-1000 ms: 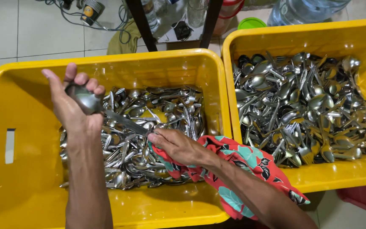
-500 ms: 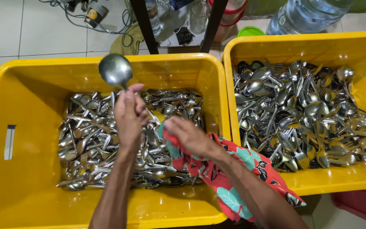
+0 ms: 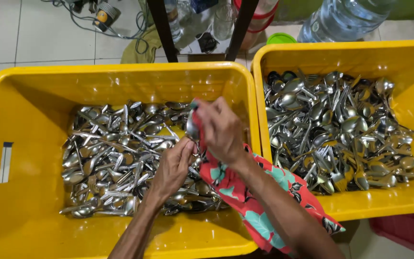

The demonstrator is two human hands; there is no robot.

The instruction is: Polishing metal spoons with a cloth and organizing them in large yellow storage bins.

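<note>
Spoon point(image 3: 192, 128) (one of hundreds) pinched in left hand point(image 3: 173, 165) fingers, wiped by right hand point(image 3: 222, 130) gripping floral cloth point(image 3: 245, 201); both yellow crates point(image 3: 29, 144) look heaped.

Shiny metal spoons point(image 3: 120, 158), glossy plastic crate point(image 3: 34, 96), seemingly cotton cloth point(image 3: 245, 201).

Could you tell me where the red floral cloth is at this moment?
In the head view the red floral cloth is below centre, draped from the right hand over the front rim of the left yellow crate, beside the left hand.
</note>
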